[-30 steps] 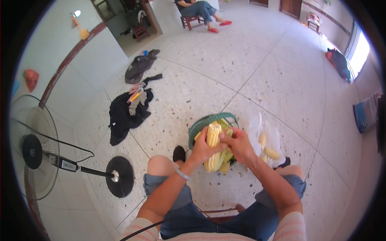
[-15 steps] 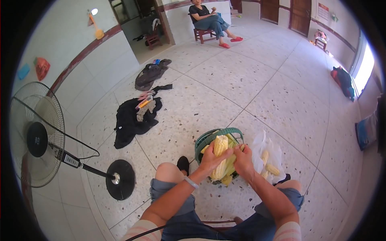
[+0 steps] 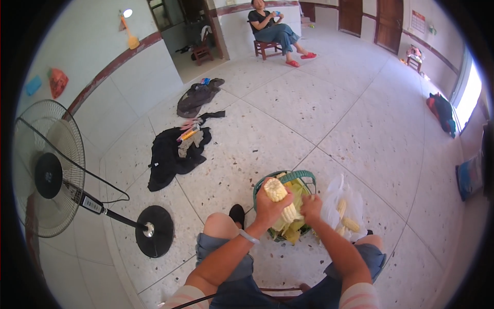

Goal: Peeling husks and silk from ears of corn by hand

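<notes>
Nearby, green basket below held corncob, plastic bag right, fan left.

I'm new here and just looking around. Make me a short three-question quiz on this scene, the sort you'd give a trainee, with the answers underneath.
1. Which hand is wrapped around the corn cob?
2. True or false: the plastic bag lies to the right of the green basket.
3. Fill the gap: the seated person across the room wears ____ slippers.

Key:
1. The left hand.
2. True.
3. Red.
</notes>
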A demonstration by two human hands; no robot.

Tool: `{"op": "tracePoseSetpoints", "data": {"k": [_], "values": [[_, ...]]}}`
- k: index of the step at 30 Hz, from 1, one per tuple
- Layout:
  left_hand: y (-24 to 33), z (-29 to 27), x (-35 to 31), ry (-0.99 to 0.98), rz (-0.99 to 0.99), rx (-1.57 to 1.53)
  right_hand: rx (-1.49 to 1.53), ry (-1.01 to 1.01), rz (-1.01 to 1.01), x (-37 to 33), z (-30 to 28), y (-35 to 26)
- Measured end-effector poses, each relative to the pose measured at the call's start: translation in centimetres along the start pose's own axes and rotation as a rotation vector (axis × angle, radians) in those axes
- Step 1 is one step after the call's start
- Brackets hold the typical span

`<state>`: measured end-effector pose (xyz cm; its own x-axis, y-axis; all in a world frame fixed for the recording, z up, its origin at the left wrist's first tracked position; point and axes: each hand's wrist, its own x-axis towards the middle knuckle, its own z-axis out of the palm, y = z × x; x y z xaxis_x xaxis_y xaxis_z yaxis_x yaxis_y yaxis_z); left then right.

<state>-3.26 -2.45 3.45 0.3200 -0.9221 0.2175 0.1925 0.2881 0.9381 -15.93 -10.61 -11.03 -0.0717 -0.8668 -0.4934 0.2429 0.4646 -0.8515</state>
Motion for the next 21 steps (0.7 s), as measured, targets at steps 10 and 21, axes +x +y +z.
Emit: {"op": "tracePoseSetpoints", "data": {"k": [10,21], "values": [[1.4,-5.2,2.8,0.426,-0.238,-0.361,-1.029,-0.814,-0.916,-10.2,1.6,-8.4],[-0.3,0.4,-0.3,0.172,0.028,0.298,-0.645,-0.865,-0.275,-8.4,1.4,-1.4]]}}
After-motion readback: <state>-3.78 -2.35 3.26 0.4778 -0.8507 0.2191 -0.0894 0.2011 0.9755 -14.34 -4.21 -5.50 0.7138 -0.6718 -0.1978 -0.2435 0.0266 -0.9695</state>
